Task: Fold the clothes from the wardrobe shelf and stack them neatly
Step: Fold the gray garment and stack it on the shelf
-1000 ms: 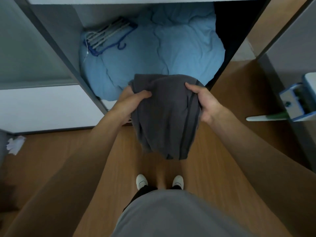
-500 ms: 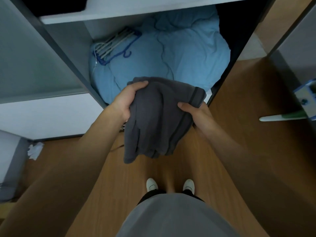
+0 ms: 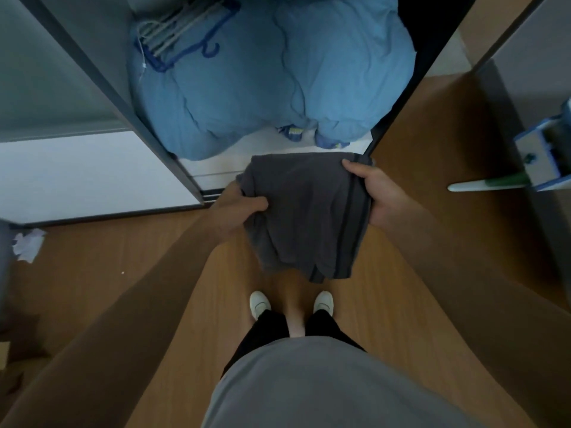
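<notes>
Where open, wardrobe point(image 3: 92, 57) with duvet point(image 3: 262, 88), hangers point(image 3: 182, 29).

A bulky light-blue duvet point(image 3: 278, 88) lies bunched up, and a bundle of hangers point(image 3: 182, 35), white ones with one blue, rests on its upper left part; a crumpled white paper point(image 3: 27, 244) lies on the wooden floor point(image 3: 123, 273) at the left; two white shoes point(image 3: 260, 304) stand side by side.

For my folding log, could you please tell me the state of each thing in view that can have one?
dark grey garment: bunched, held up in the air, lower part hanging.
left hand: grips the garment's left edge.
right hand: grips its right edge.
blue duvet: bundled in the wardrobe.
hangers: lying on the duvet.
</notes>
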